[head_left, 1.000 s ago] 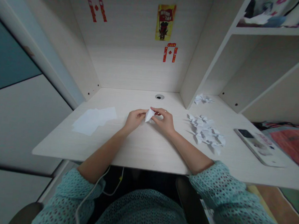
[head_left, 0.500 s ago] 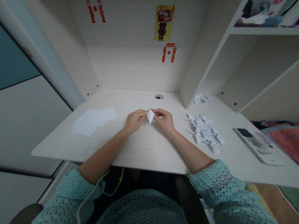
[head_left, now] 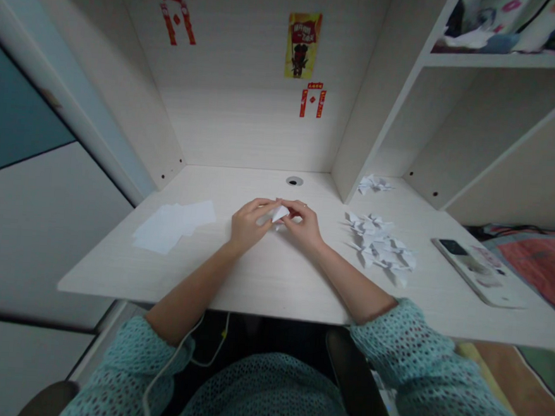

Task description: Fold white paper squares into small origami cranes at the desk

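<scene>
Between my two hands, just above the middle of the desk, is a small folded piece of white paper (head_left: 280, 214). My left hand (head_left: 250, 222) pinches it from the left, with the fingers reaching over its top. On the other side my right hand (head_left: 305, 222) grips it between thumb and fingers. The fingertips cover part of the paper, so its full shape is hidden. A fan of flat white paper sheets (head_left: 172, 224) lies to the left of my hands. To the right lies a pile of folded white paper pieces (head_left: 382, 244).
A phone in a patterned case (head_left: 477, 272) lies on the right of the desk (head_left: 272, 284). More folded paper pieces (head_left: 375, 184) sit behind the pile by the upright divider (head_left: 384, 108). A round cable hole (head_left: 294, 181) is at the back. A white cable (head_left: 166, 365) hangs below the front edge.
The folded paper has turned from an upright diamond to a tilted, partly covered shape. My left fingers have moved up and over it; my right hand stays nearly in place.
</scene>
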`<action>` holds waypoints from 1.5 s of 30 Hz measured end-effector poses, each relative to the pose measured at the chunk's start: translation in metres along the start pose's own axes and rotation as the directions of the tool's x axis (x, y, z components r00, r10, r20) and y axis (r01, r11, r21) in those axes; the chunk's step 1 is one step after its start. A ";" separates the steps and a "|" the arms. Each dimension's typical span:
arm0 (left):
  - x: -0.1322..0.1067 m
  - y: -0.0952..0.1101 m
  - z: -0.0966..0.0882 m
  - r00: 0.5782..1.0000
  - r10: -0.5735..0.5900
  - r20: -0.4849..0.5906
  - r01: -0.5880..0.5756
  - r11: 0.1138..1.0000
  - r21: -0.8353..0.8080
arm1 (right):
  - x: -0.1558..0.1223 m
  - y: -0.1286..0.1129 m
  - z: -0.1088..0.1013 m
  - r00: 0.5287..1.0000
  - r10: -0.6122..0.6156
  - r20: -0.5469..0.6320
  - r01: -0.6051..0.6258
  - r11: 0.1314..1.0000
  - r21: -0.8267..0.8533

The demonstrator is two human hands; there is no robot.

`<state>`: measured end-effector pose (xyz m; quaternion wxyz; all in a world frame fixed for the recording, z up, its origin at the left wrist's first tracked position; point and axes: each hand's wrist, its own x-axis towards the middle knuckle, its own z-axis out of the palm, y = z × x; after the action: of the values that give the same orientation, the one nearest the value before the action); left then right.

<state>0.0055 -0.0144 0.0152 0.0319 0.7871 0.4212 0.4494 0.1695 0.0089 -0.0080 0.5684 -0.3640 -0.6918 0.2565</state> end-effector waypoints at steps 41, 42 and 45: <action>0.007 -0.005 0.009 0.782 -0.386 0.490 0.621 0.550 -0.558 | 0.002 -0.005 0.002 0.992 0.120 -0.027 -0.111 0.968 0.226; 0.007 -0.005 0.008 0.772 -0.393 0.500 0.633 0.544 -0.551 | 0.002 -0.005 0.001 0.993 0.109 -0.035 -0.100 0.972 0.212; 0.008 -0.005 0.006 0.768 -0.409 0.494 0.639 0.545 -0.543 | 0.003 -0.007 -0.001 0.997 0.064 -0.049 -0.056 0.988 0.145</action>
<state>0.0090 -0.0039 0.0148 0.5197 0.6116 0.4321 0.4113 0.1689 0.0073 -0.0007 0.6034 -0.3493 -0.6450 0.3129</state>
